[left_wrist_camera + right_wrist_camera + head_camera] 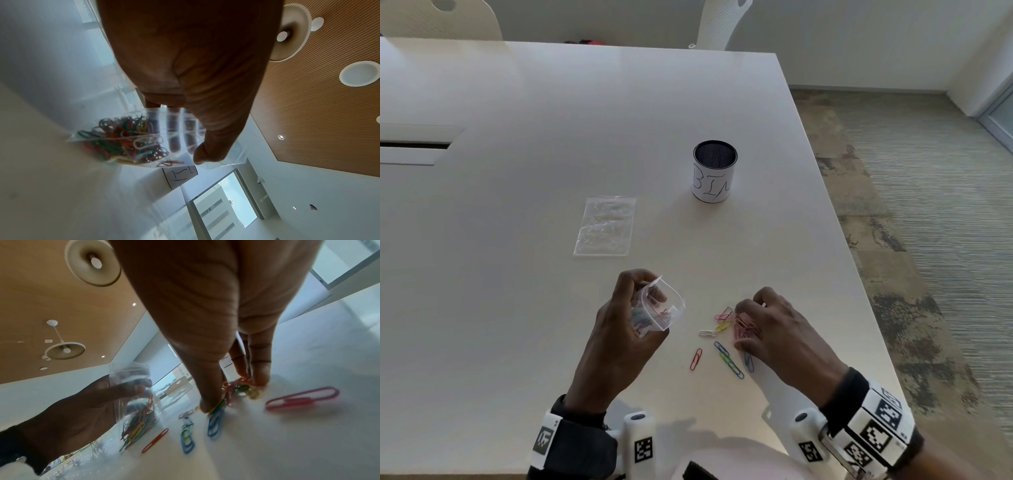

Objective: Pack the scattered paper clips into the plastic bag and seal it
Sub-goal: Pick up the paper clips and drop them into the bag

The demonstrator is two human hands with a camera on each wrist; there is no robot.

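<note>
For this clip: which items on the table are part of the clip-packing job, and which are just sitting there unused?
In the job:
- plastic bag, held open by the left hand, clips already inside
- loose paper clips on the table, right hand gathering some

Lying about:
- flat clear bag, untouched
- black mesh cup with a handwritten paper label

There are two hands: the left hand (pixel 619 329) and the right hand (pixel 774 329). There are two bags: one held bag (pixel 659 308) with lots of clips inside (too many to count) and one flat bag (pixel 604 226). There is one cup (pixel 714 176). About nine loose clips (pixel 722 337) show on the one table (pixel 551 120), and some hide under fingers.
</note>
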